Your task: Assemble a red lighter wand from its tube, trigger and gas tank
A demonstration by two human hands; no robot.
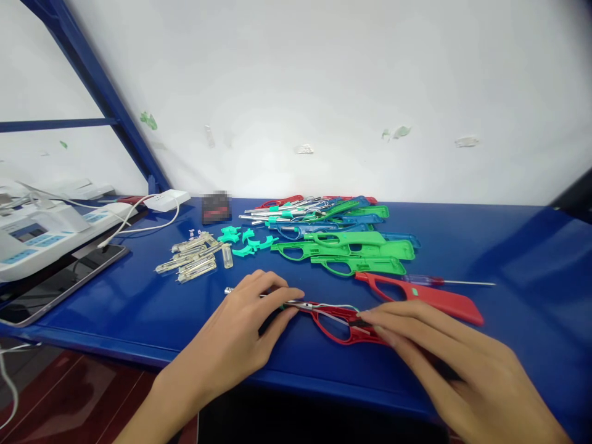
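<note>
A red lighter half-shell (pixel 333 336) lies open side up near the table's front edge, with thin wires running along it. My left hand (pixel 252 320) is closed on the metal lighter tube (pixel 305 304) at the shell's front end; the tube's tip (pixel 228 290) sticks out to the left. At the handle end, my right hand (pixel 444 351) is closed, its fingertips pinching the shell beside a small black part (pixel 358 322). The palm side of that hand and the rest of the handle are hidden. Just behind lies a red lighter shell (pixel 444 300), closed side up.
Behind my hands lie green shells (pixel 370 250), blue shells (pixel 296 230), metal tubes (pixel 272 214), turquoise triggers (pixel 250 242) and clear fuel tanks (pixel 197 262). A screwdriver (pixel 462 283) rests at right. At left are a phone (pixel 69 287) and a white machine (pixel 60 234).
</note>
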